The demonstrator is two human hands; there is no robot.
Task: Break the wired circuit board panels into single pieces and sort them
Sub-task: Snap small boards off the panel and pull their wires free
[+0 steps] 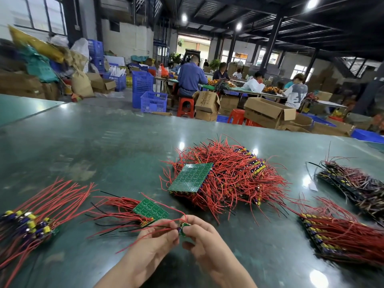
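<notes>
Nearest me, my left hand (154, 235) and right hand (200, 235) both pinch a small green board piece (184, 228) trailing thin red wire, just above the glossy table (83, 142). I judge I'm mid-snap; next it needs sorting onto the left pile (31, 221). The partial panel (151, 209) lies just beyond.

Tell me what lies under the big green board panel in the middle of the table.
The big green panel rests tilted on a heap of red wires. Yellow and blue parts show along its edges. Whatever lies directly beneath it is covered.
</notes>
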